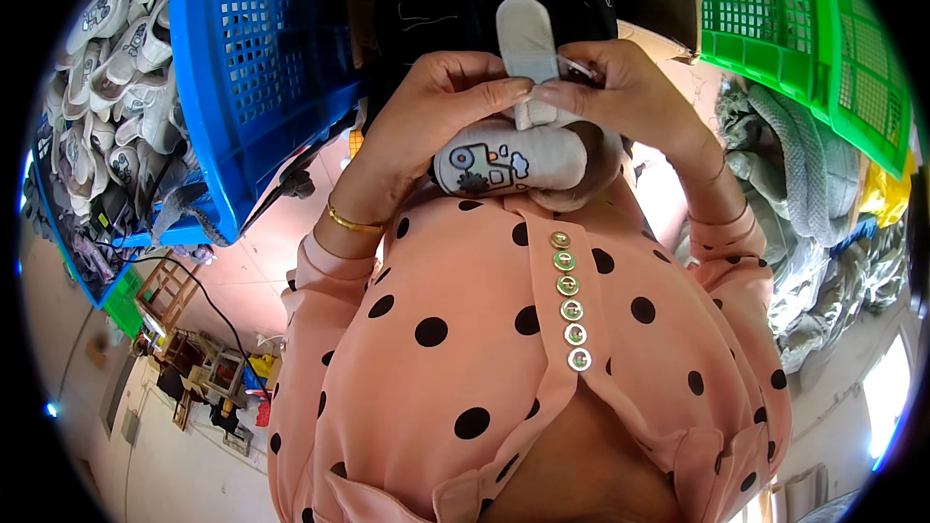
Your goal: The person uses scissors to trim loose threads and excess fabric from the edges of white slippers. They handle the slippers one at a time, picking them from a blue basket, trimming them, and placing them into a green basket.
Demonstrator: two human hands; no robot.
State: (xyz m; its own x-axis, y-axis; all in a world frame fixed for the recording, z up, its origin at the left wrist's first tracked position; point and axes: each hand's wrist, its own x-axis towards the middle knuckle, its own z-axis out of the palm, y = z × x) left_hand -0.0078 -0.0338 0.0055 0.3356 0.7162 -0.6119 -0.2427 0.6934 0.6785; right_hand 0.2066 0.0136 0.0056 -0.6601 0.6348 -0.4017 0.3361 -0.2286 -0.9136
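Observation:
Close to my body, both hands hold a small pale shoe sole, its rounded end pointing away from me. My left hand pinches one side of it with thumb and fingers. My right hand grips the other side, and a thin pale strip shows by its fingers; its kind is unclear. Below the hands rests a light grey cloth slipper with a printed tractor-like picture. A second rounded pale piece lies partly hidden against it. The fingers cover where the sole meets the pieces below.
At the left stands a blue plastic crate, with many pale printed slippers heaped beside it. A green crate is at the right, near grey quilted material and clear plastic bags. A wooden frame stands farther back left.

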